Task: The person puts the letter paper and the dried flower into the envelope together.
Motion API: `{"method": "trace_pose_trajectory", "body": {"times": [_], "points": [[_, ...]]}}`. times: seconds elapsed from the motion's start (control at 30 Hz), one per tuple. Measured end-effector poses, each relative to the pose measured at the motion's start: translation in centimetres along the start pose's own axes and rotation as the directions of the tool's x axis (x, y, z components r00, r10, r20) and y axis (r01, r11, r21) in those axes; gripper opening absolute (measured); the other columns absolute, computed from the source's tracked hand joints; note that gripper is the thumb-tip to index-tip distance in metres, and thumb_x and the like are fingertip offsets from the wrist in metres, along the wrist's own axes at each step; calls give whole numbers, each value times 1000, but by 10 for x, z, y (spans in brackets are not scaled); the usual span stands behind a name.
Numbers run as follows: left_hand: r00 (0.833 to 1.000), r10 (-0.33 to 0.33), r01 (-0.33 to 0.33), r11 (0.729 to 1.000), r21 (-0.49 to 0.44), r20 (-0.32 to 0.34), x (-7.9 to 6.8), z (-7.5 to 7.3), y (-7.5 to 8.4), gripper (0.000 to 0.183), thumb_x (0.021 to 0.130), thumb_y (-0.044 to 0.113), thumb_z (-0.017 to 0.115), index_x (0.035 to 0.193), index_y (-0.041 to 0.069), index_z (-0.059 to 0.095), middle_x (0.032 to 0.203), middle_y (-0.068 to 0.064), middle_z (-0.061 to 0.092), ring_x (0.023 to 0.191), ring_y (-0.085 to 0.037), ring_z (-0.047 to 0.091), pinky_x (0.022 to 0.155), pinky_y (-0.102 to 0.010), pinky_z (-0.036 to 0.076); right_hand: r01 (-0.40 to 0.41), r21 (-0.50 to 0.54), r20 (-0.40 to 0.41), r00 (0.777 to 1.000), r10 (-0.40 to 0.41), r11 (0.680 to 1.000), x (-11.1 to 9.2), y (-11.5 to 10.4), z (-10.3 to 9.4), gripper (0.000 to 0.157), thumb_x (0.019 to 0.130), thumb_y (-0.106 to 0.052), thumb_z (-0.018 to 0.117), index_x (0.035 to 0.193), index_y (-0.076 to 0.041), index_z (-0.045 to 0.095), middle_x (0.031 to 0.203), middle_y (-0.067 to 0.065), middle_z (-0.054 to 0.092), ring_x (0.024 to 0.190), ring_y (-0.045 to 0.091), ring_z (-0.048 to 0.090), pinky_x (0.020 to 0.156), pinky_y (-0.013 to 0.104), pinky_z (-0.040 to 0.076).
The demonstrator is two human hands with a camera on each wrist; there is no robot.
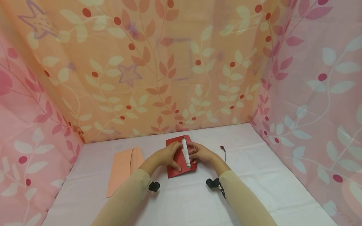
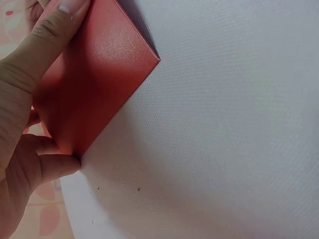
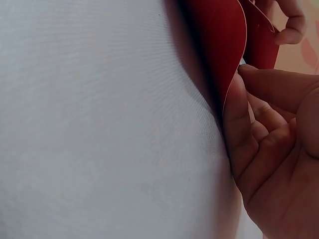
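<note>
A red envelope [image 1: 173,171] lies on the table between both hands, its flap to the right. From its opening sticks a white card [image 1: 185,152] with bits of green at its ends. My left hand [image 1: 169,154] grips the envelope's left part, thumb across the front; in the left wrist view the fingers [image 2: 60,167] curl at its edge near a corner. On the other side, my right hand [image 1: 202,153] pinches the flap side between thumb and fingers. The right wrist view shows the red flap [image 3: 219,40] bowed beside those fingers.
A peach envelope [image 1: 120,166] lies on the table left of the hands, partly behind the left forearm. To the right is a small dark red flower-like piece [image 1: 222,147] on a thin stem. Patterned curtains [image 1: 169,78] close off the back and sides of the white table [image 1: 186,201].
</note>
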State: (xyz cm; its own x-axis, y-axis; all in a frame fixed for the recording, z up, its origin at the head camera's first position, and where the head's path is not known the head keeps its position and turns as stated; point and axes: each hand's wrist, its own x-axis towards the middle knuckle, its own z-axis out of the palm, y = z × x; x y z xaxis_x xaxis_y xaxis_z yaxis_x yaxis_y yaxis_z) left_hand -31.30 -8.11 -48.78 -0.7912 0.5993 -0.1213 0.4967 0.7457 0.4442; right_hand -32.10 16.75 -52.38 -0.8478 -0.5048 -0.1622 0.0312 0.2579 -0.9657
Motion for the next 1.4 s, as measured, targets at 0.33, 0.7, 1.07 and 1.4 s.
{"method": "trace_pose_trajectory", "body": {"times": [0.33,0.7,1.07,1.4], "points": [[1000,3,-3,1000,-5,-2,0,-1,1,103,63,60,92,144,29,37,167,-13,25,149,-31,33,115,-54,41,9,-39,15,1000,-8,999,4,0,2,75,95,2,64,160,-13,30,115,15,72,86,19,70,68,29,58],[1000,21,-21,1000,-17,-5,0,-1,-1,103,63,60,92,144,27,37,165,-12,27,148,-30,34,116,-53,40,-11,-56,-3,1000,11,998,9,-1,8,76,94,5,64,160,-15,32,107,11,74,75,16,67,61,29,56],[999,30,-30,999,-16,-14,1,1,-5,106,62,62,91,145,26,36,164,-12,29,148,-29,34,116,-52,41,-42,-164,-57,998,33,986,11,-7,12,70,94,-3,66,157,-16,39,106,9,71,79,20,67,65,30,56],[1000,26,-26,1000,-17,-11,0,0,-4,107,63,64,90,146,25,36,163,-9,30,147,-27,35,115,-52,42,-43,-199,-79,996,28,979,14,-10,17,69,91,-3,71,153,-17,45,96,8,70,70,17,64,58,29,55]]}}
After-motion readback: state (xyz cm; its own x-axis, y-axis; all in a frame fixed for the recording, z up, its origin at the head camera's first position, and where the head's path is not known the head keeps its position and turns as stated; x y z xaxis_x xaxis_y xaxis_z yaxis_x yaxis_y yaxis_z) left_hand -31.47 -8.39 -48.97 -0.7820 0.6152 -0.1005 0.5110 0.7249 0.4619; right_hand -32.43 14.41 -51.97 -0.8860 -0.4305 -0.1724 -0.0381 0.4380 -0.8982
